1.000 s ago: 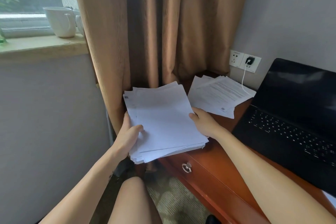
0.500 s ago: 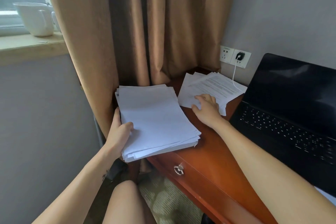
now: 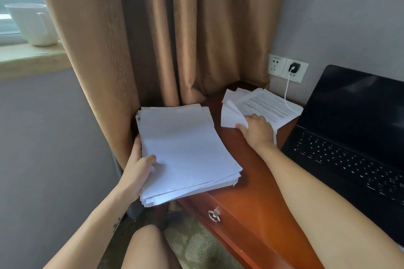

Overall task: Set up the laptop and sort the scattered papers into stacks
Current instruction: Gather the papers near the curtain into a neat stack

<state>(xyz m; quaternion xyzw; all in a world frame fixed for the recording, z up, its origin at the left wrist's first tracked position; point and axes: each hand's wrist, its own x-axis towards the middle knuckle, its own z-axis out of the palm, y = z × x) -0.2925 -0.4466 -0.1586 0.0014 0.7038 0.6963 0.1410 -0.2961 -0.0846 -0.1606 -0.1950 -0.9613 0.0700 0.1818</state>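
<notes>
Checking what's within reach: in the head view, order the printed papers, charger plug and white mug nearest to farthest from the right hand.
1. Printed papers, held by the right hand.
2. Charger plug, on the wall behind.
3. White mug, far left on the windowsill.

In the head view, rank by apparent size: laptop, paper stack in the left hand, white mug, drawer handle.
1. laptop, though cropped by the frame
2. paper stack
3. white mug, farther away, so it looks smaller
4. drawer handle

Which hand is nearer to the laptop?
Right. The right hand pinches a sheet on the pile beside the laptop; the left hand grips the big stack, farther left.
</notes>
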